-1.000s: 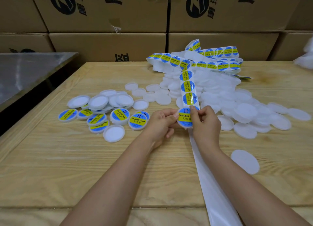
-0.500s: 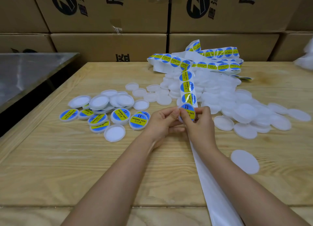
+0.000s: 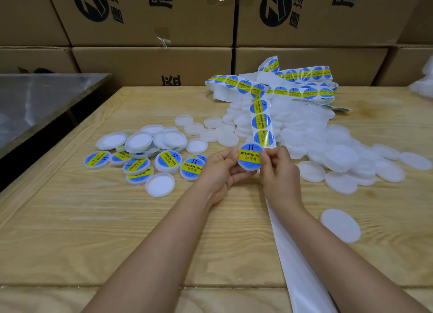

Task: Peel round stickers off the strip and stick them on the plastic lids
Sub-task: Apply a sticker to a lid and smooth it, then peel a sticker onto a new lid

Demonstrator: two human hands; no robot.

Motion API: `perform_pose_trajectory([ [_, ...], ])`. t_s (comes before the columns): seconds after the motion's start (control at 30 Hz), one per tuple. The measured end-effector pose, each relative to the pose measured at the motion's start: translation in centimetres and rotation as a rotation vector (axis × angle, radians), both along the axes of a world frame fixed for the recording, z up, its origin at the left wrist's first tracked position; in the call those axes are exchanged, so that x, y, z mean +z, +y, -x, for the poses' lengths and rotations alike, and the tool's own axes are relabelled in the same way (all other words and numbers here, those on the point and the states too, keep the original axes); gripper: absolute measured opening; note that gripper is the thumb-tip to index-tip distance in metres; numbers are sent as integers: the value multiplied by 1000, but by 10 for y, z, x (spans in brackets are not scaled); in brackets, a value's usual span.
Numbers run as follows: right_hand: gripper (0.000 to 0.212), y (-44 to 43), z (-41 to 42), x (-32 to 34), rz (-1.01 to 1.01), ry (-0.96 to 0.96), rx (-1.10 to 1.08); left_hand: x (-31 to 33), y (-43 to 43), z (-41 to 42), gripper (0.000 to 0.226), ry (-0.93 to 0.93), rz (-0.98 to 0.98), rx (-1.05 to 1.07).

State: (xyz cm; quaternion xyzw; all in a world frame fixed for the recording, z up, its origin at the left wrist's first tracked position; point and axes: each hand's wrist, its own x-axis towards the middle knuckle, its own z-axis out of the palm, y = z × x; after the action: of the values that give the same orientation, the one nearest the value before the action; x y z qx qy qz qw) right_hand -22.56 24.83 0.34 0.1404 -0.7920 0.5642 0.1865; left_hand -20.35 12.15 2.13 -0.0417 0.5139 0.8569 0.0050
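Workspace first: the wooden table [image 3: 70, 242] has a raised border along its left and near edges. The widest open stretch of wood is near-left, between the left forearm and that border. A metal table [image 3: 35, 101] sits off to the left across a dark gap, and cardboard boxes [image 3: 152, 62] wall off the far edge. They carry a black round logo and big Chinese characters, cut off by the frame.

Both hands meet mid-table. The left hand [image 3: 220, 172] has its fingers curled under a white lid [image 3: 246, 169], thumb on the top edge. The right hand [image 3: 280, 179] pinches the right edge of the round sticker [image 3: 248, 157] lying on it. Can't really tell if the sticker is pressed fully flat.

The sticker is blue with a yellow band reading "SOLDERING PA…" (the thumb covers the rest), "II" above, Chinese characters below.

The strip [image 3: 261, 121] runs from the right fingers up to a tangle at the back. The empty backing [image 3: 297, 266] trails off the near edge under the right forearm. Labelled lids [image 3: 168, 160] are heaped on the left, blank lids [image 3: 339, 155] on the right, and a single lid [image 3: 341, 224] lies beside the right forearm.
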Motion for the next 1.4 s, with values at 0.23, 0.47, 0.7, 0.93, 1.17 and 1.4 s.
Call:
perform_pose_trajectory([
  [0.23, 19, 1, 0, 2, -4, -37, -119, 1, 0, -3, 25, 9, 10, -75],
  [0.47, 34, -1, -2, 2, -11, -70, -165, 2, 0, -6, 22, 21, 11, -151],
  [0.7, 51, -4, -6, 5, -55, -76, -153, 3, 0, -6, 24, -6, -4, -119],
  [0.93, 28, 0, -2, 6, 136, -98, -123, 9, -4, -2, 26, 81, 168, 302],
  [1.17, 18, 4, 5, 3, 88, -216, -114, 7, -54, -10, 31, 534, 1604, 975],
  [1.4, 14, 7, 4, 5, 52, -239, -117, 7, -62, -16, 28, 293, 2091, 820],
])
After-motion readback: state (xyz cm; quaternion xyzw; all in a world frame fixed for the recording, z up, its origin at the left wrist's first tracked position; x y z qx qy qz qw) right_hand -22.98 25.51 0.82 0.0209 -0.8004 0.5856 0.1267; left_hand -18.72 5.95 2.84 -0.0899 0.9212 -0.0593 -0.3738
